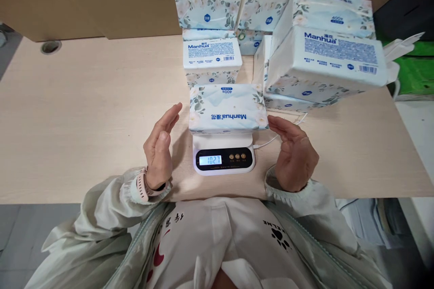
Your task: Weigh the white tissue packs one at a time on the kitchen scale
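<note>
Left of the scale [224, 160], the left hand [159, 151] has a wide grip, apart from the tissue pack [228, 104]; right of the scale, the right hand [294, 156] is equally wide, contact unclear.

At least nine Manhua tissue packs [228, 104] could be counted, some partly hidden; one digital scale [224, 150] with three round buttons [238, 156], one white cable [266, 144], one watch strap [141, 184], one left hand [158, 151] and one right hand [294, 156] were seen.
</note>
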